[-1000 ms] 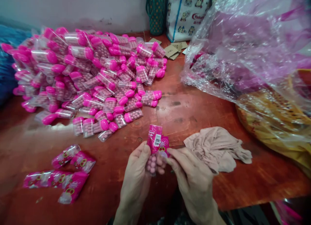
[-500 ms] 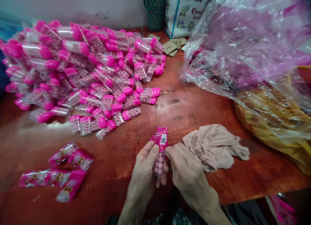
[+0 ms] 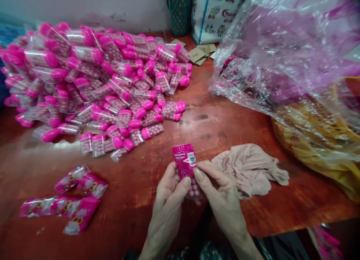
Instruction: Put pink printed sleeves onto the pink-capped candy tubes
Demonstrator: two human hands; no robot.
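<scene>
A worn reddish-brown wooden table (image 3: 213,129) with dark stains fills the view, ending at a pale wall (image 3: 84,5) at 12 o'clock. Near 6 o'clock, both hands pinch one candy tube (image 3: 188,169) upright just above the table: the left hand (image 3: 170,194) grips its lower, clear part, where pink candies show, and the right hand (image 3: 218,192) holds the pink printed label wrapped round its top with thumb and fingertips. A crumpled beige cloth (image 3: 250,168) lies just beside the right hand at 3 o'clock. A big heap of clear tubes with pink caps (image 3: 92,76) covers the table from 9 to 11 o'clock, and a few labelled tubes (image 3: 67,200) lie at 8 o'clock. Loose clear plastic sheeting (image 3: 287,50) billows at 1 to 2 o'clock over a yellow sack (image 3: 315,140). A printed bag (image 3: 213,12) and a green woven bag (image 3: 178,11) stand against the wall.
</scene>
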